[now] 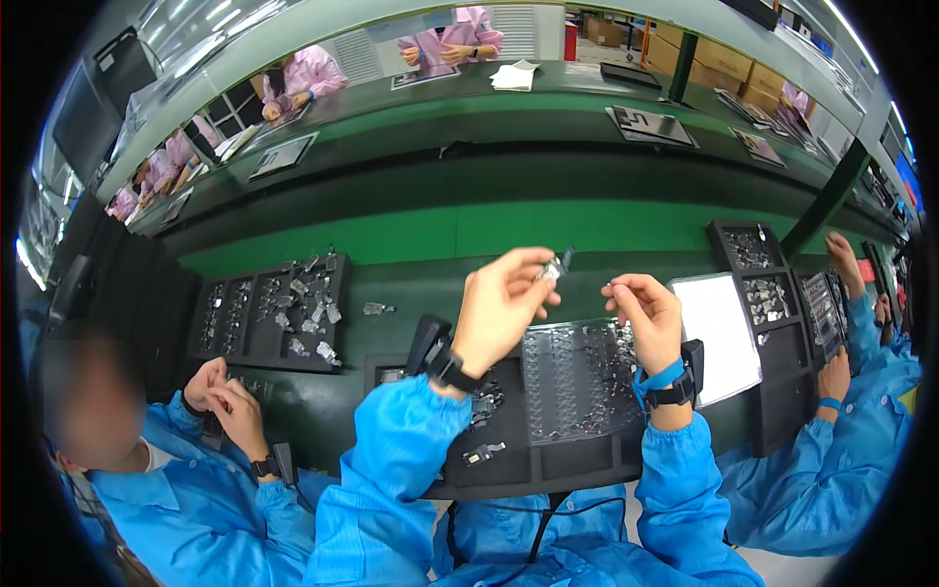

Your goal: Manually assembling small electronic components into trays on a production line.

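My left hand is raised above the tray, its thumb and fingers pinching a small silvery part with a dark end. To its right, my right hand is closed in a pinch at the fingertips; a tiny piece seems to be there, too small to name. Below both hands lies a black compartment tray. It holds a clear blister sheet with rows of tiny parts. One loose silvery part lies in the tray's left compartment, near a small pile of similar parts.
Another black tray of silvery parts stands at left, with a single part beside it. At right are a white sheet and more trays. Co-workers in blue sit on both sides; others in pink work across the green bench.
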Demonstrator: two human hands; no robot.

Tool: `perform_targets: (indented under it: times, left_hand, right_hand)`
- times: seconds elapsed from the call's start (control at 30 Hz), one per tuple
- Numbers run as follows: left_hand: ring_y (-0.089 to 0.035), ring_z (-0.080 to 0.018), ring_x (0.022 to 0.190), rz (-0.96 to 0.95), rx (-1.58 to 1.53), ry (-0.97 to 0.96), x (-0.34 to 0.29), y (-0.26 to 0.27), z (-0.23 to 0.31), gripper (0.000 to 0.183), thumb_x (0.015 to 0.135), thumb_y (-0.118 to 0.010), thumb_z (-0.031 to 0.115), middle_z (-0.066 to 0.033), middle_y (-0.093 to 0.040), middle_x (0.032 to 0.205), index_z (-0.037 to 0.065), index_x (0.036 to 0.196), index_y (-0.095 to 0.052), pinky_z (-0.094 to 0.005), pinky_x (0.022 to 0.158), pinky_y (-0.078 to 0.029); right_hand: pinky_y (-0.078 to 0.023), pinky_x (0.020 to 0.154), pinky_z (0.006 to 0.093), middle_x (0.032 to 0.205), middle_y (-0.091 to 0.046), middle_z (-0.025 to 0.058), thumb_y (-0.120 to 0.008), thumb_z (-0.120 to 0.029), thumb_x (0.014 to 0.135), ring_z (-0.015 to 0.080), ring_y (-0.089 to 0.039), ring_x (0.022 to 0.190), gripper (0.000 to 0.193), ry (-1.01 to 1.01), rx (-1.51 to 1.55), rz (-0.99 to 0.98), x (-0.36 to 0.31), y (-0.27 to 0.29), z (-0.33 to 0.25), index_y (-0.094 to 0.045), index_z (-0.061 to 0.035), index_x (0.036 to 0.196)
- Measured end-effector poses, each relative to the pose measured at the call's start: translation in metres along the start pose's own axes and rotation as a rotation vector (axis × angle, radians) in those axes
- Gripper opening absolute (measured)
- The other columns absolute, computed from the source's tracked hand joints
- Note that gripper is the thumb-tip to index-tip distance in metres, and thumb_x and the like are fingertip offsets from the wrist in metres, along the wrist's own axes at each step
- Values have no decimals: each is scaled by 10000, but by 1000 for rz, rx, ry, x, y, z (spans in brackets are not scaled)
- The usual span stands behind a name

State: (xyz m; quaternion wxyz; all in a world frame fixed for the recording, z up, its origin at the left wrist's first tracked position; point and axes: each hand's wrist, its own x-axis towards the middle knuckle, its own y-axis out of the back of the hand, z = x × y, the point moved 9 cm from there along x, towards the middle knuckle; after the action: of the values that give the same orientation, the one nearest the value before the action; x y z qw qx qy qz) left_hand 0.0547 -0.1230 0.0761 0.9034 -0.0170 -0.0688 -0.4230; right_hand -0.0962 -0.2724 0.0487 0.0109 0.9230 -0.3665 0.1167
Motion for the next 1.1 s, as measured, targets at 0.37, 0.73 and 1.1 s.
perform_targets:
  times: [0.37,0.73,1.1]
  left_hand:
    - [-723,-185,800,244,301,-433,-61,11,25,170,871,-714,-38,-132,-744,1015,3,1031,-755,-268,678,-569]
    - [-696,-168,723,178,360,-434,-63,3,16,133,835,-743,-34,-117,-741,972,-8,966,-739,-263,591,-535]
    - [-699,-156,761,82,198,-286,-56,4,2,90,876,-707,-15,-106,-720,944,-34,964,-716,-252,582,-545]
  right_hand:
    - [-459,619,191,786,-697,27,-710,-136,960,57,-602,694,147,-156,-21,-202,-6,-50,-8,-723,9,971]
    - [-465,608,209,785,-693,33,-711,-94,939,62,-593,674,118,-296,-6,-357,-19,-66,15,-720,20,968]
    - [-440,560,193,739,-673,15,-718,-96,927,49,-585,644,117,-328,-22,-351,-22,-67,14,-727,20,915]
